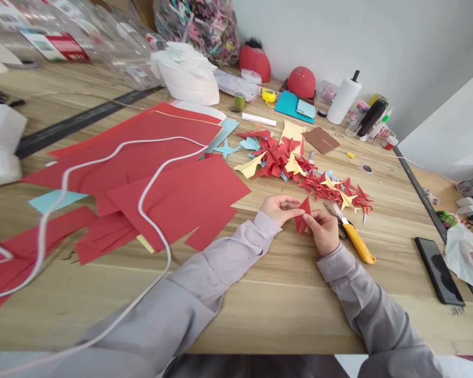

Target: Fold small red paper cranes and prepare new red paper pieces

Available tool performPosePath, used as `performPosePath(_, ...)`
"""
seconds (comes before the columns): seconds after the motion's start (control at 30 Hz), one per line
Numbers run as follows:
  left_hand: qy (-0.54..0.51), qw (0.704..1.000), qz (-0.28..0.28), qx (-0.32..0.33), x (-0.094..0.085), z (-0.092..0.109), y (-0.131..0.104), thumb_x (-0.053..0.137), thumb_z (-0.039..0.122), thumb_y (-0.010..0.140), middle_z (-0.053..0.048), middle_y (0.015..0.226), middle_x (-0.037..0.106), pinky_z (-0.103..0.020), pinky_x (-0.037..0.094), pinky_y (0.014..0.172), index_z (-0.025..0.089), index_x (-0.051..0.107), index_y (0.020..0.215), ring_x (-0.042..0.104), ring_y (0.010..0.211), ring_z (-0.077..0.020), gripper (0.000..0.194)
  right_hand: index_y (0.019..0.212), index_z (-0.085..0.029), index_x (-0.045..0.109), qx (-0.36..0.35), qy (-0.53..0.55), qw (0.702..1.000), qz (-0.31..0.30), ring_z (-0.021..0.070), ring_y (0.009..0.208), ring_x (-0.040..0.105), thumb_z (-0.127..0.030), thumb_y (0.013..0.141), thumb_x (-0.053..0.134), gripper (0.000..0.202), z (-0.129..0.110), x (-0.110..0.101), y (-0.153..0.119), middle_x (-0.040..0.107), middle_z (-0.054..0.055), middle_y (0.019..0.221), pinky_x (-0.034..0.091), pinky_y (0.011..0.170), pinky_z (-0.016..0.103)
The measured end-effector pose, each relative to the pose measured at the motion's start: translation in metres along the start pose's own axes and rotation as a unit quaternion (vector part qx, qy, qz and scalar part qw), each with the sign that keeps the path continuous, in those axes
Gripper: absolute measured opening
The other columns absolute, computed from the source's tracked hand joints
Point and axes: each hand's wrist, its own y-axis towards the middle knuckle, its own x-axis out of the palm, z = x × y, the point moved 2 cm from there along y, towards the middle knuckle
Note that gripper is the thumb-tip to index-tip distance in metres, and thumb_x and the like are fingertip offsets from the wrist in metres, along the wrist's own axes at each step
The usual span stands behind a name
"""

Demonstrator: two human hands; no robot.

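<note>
Between my two hands is a small piece of folded red paper [302,223], pointed at its top. My left hand [279,208] pinches its left side, and my right hand [324,229] grips it from the right. Just beyond them lies a heap of folded red paper pieces [276,159], with yellow and light blue ones among them. A utility knife [358,242] with an orange-yellow handle rests right of my right hand. Scissors [341,227] with dark handles lie partly hidden beside it.
Large red paper sheets [181,194] cover the left of the table, with a white cable [144,199] running over them. A black phone [439,270] lies at the right. Along the wall stand a white bottle [343,100], a yellow tape measure [268,95] and a red pincushion-like dome [301,82].
</note>
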Motion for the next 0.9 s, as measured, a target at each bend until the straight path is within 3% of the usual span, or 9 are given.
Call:
performPosePath(0.43,0.039,0.998,-0.025,0.035,0.0003,-0.0051,0.0010,0.082,0.033,0.043,-0.005,0.066,0.069,-0.030,0.052,0.067,0.013,0.067,0.070,0.063,0.062,-0.0158,0.036,0.063,-0.017,0.062,-0.006,0.001,1.000,0.012,0.0080,0.037,0.045,-0.043,0.065,0.072,0.028,0.0004,-0.0004,-0.0008,0.055,-0.003,0.042,0.036,0.039,0.022)
performPosePath(0.9,0.043,0.997,0.049,0.045,0.0019,-0.0009,-0.0063,0.082,0.027,0.041,-0.004,0.061,0.069,-0.027,0.052,0.061,0.013,0.068,0.065,0.062,0.057,-0.0143,0.031,0.057,-0.016,0.057,0.010,0.035,0.999,0.013,0.0070,0.036,0.043,-0.036,0.062,0.075,0.027,0.0013,-0.0024,0.0019,0.054,-0.004,0.041,0.032,0.039,0.021)
